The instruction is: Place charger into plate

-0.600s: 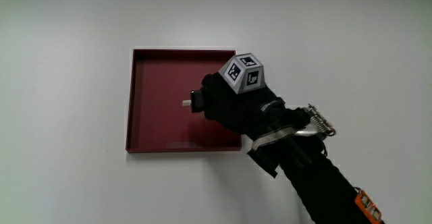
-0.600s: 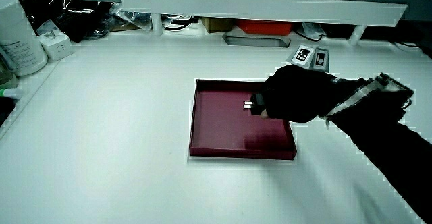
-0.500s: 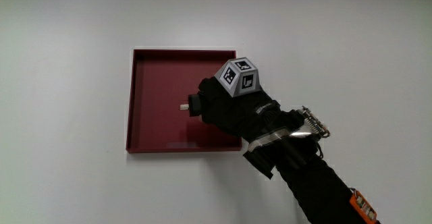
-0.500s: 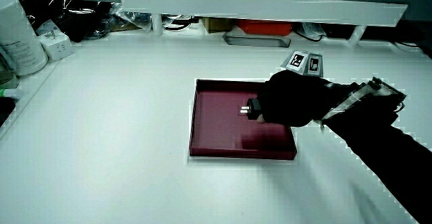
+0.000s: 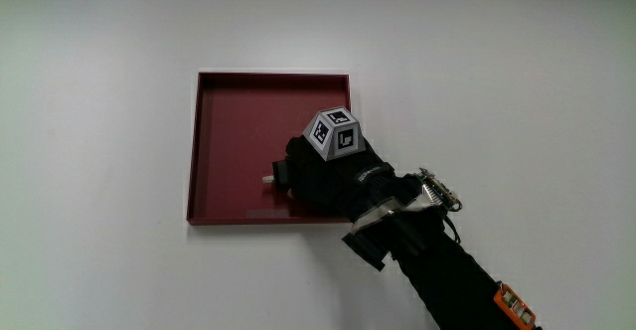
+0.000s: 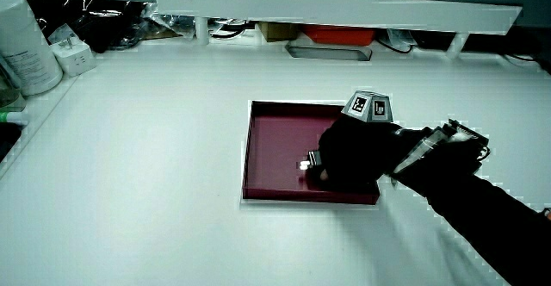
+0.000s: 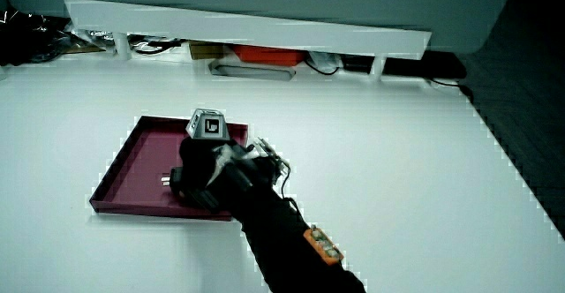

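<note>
A dark red square plate [image 5: 238, 121] with low upright walls lies flat on the white surface [image 5: 99, 171]. The hand [image 5: 318, 176] is over the part of the plate nearer to the person, with its forearm [image 5: 447, 270] crossing the plate's near corner and running back toward the person. The patterned cube [image 5: 333, 136] sits on the back of the hand, facing up.

The fingers are curled narrowly around a small black charger [image 5: 280, 175], gripping its body. Its pale metal prongs stick out from the fingertips toward the middle of the plate. The charger is inside the plate's walls, close to the near wall and low over the red floor. Whether it already touches the floor cannot be told.

In a side view the hand [image 6: 344, 157] is closed on the charger [image 6: 310, 159] just above the plate [image 6: 271, 148], and the cube [image 6: 368, 105] stands clear above the knuckles. The low white partition [image 6: 336, 6] runs along the surface's edge farther from the person than the plate, and a white canister [image 6: 21, 40] stands at another edge, well apart from the plate.

In a side view the hand [image 7: 203, 174] covers the near corner of the plate [image 7: 132, 165], the charger [image 7: 169, 181] showing at the fingertips. An orange tag [image 7: 320, 243] is fixed on the forearm.
</note>
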The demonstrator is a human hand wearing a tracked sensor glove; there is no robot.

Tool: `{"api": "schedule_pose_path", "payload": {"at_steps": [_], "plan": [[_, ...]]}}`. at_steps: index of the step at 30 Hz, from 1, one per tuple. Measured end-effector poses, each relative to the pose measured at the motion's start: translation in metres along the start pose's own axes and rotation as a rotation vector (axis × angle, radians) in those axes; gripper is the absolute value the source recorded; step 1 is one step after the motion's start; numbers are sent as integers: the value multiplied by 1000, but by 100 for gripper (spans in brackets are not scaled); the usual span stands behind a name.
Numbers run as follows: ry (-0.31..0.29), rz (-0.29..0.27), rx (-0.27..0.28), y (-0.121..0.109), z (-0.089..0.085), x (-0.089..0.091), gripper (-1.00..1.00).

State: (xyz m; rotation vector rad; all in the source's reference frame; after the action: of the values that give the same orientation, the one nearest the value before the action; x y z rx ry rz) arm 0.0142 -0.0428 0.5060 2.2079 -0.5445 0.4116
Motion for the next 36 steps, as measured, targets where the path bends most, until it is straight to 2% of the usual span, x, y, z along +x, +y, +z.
{"api": "schedule_pose_path", "payload": {"at_steps": [4, 10, 16, 17, 18, 20, 22, 25, 29, 30, 32, 33, 36], "plan": [[-16, -2, -22, 4, -8, 1, 0], [-46, -18, -26, 4, -9, -1, 0], [-38, -14, -17, 1, -9, -2, 0], [-52, -32, -11, 3, -10, 0, 0], [-31, -11, -35, 3, -11, 0, 0], [-36, -15, -34, 2, -13, 1, -13], [-14, -13, -42, 1, -14, 3, -27], [-3, -6, -29, -4, -9, 4, -47], [45, 42, -29, -16, 3, 9, -73], [81, 70, -60, -18, 4, 12, -80], [143, 125, -71, -15, 2, 26, -93], [157, 133, -70, -20, 6, 28, -100], [171, 152, -82, -41, 22, 31, -100]]}}
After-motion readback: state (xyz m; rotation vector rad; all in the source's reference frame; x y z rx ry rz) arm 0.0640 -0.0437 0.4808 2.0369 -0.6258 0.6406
